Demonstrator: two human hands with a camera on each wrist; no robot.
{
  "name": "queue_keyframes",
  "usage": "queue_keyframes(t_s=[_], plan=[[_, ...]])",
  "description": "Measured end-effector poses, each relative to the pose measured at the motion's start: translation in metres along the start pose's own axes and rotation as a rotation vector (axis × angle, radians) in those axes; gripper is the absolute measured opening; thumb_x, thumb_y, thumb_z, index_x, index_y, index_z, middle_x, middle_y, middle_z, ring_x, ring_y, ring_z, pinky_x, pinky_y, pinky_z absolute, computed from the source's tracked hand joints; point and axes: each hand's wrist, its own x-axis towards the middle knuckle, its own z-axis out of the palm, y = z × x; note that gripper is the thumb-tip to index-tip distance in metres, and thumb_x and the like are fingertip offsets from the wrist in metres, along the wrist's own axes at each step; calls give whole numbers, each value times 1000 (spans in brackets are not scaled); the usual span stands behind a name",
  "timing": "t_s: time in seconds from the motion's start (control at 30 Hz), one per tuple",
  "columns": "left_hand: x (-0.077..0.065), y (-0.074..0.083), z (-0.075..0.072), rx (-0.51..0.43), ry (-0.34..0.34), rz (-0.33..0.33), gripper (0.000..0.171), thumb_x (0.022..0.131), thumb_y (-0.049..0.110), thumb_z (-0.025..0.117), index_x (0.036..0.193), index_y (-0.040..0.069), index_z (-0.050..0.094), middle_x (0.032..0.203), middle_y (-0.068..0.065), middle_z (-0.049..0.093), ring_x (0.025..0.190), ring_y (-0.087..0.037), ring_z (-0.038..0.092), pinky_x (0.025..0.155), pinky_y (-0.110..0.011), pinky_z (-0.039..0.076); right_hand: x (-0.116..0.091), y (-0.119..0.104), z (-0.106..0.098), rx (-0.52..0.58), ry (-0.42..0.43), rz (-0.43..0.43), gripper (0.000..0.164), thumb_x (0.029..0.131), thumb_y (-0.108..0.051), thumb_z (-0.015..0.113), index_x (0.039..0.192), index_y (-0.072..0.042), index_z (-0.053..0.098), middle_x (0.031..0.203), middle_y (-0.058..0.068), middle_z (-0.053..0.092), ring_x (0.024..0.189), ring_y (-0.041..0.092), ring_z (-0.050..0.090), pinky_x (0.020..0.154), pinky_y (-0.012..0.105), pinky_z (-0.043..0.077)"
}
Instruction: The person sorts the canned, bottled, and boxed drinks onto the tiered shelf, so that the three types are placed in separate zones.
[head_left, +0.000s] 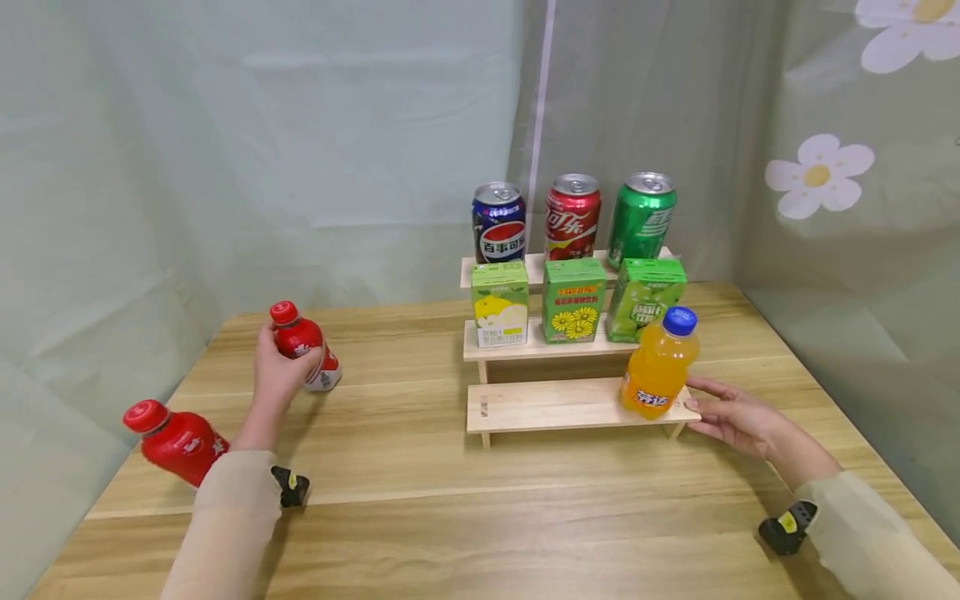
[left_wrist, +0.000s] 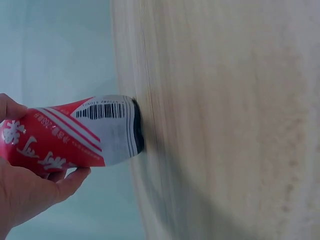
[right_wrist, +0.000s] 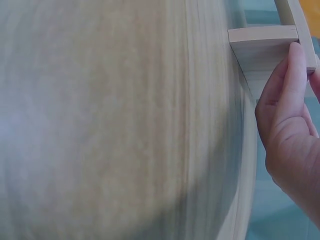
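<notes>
My left hand [head_left: 281,371] grips a red bottle [head_left: 303,343] with a red cap, at the table's left side. The left wrist view shows its barcode and pale lower band, thumb and fingers around the red label [left_wrist: 60,135]. Its base is at or just above the wood; I cannot tell which. My right hand [head_left: 738,417] pinches the right end of the lowest step of a wooden tiered stand [head_left: 555,406], thumb above and fingers beneath. An orange soda bottle [head_left: 660,367] with a blue cap stands on that step, beside the right fingertips.
Another red bottle [head_left: 180,442] is partly hidden behind my left forearm. On the middle step stand a yellow-green carton [head_left: 500,304] and two green cartons [head_left: 574,302]. The top step carries blue [head_left: 499,223], red [head_left: 573,218] and green [head_left: 642,221] cans. A curtain [head_left: 337,150] hangs behind the table.
</notes>
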Motion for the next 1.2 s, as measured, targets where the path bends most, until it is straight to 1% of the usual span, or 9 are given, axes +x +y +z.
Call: queue_keyframes(t_s=[0.17,0.27,0.47,0.6,0.67,0.8,0.87,1.03,1.2], plan=[[-4,0,-3,49,-27,14,71,87,5,59,147,4,22,136,-21,37,122,-32,39,100,-48,41,0,1,-1,-1,12,2,33,96,-2,51,101,-30,67,100,4,68,89,15,69,82,27,55],[-7,0,-4,75,-57,28,71,88,7,60,147,3,21,136,-24,37,122,-35,39,95,-46,42,0,1,-2,1,22,3,33,96,-2,51,101,-30,67,99,4,68,89,15,69,82,27,55],[-16,1,-7,105,-135,46,72,90,14,62,148,1,20,141,-28,34,125,-43,36,95,-49,42,0,1,-3,4,32,12,32,96,-3,52,100,-30,68,100,4,68,89,15,69,82,27,55],[-23,1,-7,119,-151,51,73,90,18,63,147,1,21,142,-28,34,125,-45,36,98,-54,42,0,1,-3,2,30,16,31,96,-4,52,100,-30,67,100,4,68,90,15,69,83,26,55],[-26,1,-7,124,-150,63,73,90,19,64,147,1,22,141,-28,35,124,-45,37,97,-53,42,1,0,-3,-7,42,20,30,96,-4,53,100,-31,66,100,3,68,89,14,69,83,26,55],[-31,1,-6,138,-153,93,72,89,19,66,146,3,25,141,-27,37,122,-44,40,86,-34,48,2,1,-2,-15,71,20,29,96,-4,54,99,-31,64,100,3,68,89,15,68,82,26,55],[-33,1,-6,134,-156,99,73,89,19,67,146,4,26,140,-26,38,121,-43,42,82,-25,45,3,1,-2,-16,80,19,29,96,-4,54,99,-31,64,100,3,68,89,15,68,82,27,55],[-41,1,-5,99,-157,92,75,87,19,70,147,4,28,139,-25,39,121,-42,45,81,-18,41,3,1,-1,-20,78,17,29,96,-4,54,100,-31,64,101,3,67,90,15,68,82,27,55],[-50,1,-2,63,-162,77,75,86,19,70,147,4,28,137,-23,39,121,-42,48,75,-1,39,2,1,-1,-26,77,15,29,96,-4,53,99,-31,64,100,3,68,90,15,68,82,27,55]])
